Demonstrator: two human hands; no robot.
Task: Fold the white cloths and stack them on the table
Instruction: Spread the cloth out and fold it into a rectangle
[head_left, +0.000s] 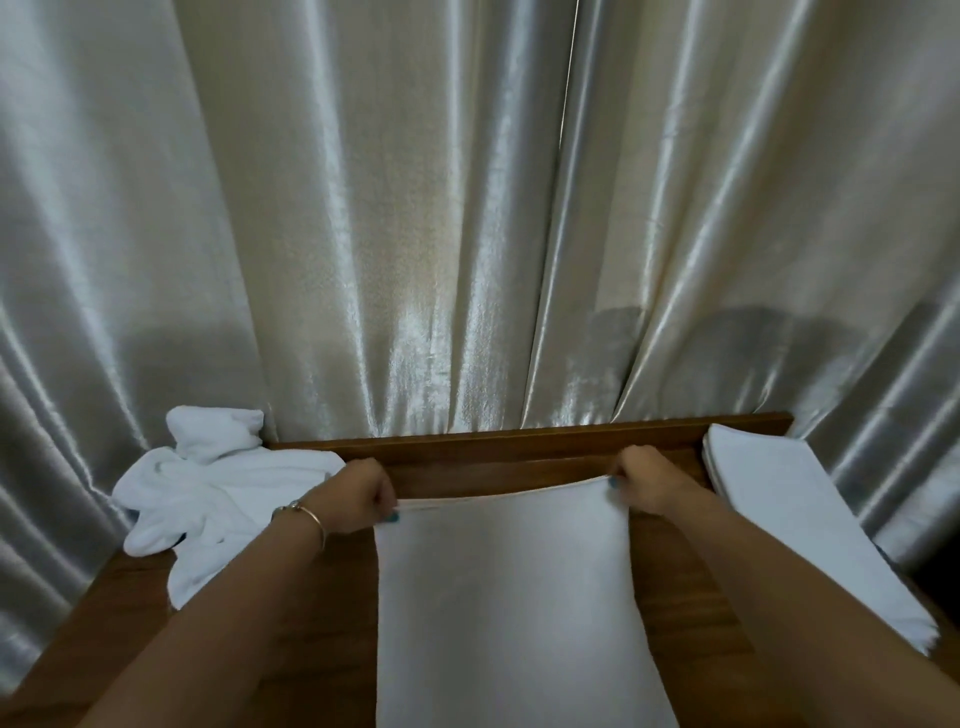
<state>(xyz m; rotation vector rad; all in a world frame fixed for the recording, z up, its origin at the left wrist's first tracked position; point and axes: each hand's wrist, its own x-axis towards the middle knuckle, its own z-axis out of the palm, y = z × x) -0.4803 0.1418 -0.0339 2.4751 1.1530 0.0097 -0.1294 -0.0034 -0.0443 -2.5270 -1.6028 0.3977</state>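
A white cloth (511, 597) lies flat down the middle of the wooden table (675, 597), a long smooth rectangle running from the near edge at 6 o'clock up toward the table's raised back rail at 12 o'clock; its far edge shows two thin layers lying one on the other, so it is doubled over there. The left hand (363, 493) has its fingers curled and pinches the far left corner of this cloth, thumb on top, with a thin bangle (311, 519) on the wrist. The right hand (641, 480) pinches the far right corner in the same way, fingers closed on the hem, and the edge between the two hands bows slightly upward. At 9 o'clock from the cloth, on the table's left end, sits a loose heap of white cloths (208, 483), rumpled and unfolded, with one bunched lump rising at its far side and part of the heap hanging past the table edge. At 3 o'clock, along the right end, rests a stack of folded cloths (789, 509), flat and neat, its layered edges showing at the far end; it lies well apart from the cloth being held. No containers show on the table. Behind the table, shiny pale curtains (415, 208) hang in deep folds.
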